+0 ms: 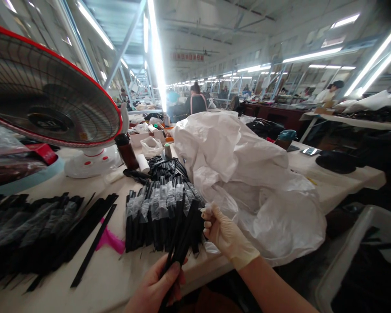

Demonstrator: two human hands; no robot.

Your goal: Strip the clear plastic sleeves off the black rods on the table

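My bare left hand (pixel 161 282) is closed around a few flat black strips (pixel 188 228), which slant upward above the table's front edge. Just right of their upper ends is my right hand (pixel 230 237), in a pale thin glove with bare fingertips showing. Its fingers are curled into a pinch; a whitish bit shows at the tips, too small to name. Behind the strips lies a row of black strip bundles (pixel 154 232), wrapped in clear plastic. More black strips (pixel 22 243) are piled at the left, with one single strip (pixel 94 248) apart on the table.
A large white plastic sheet (pixel 228 152) is heaped behind my right hand. A red-rimmed fan (pixel 48 100) stands at the left. Beyond the bundles are a brown bottle (pixel 127 152) and a white roll (pixel 143 164). A pale bin (pixel 342 256) is at the lower right.
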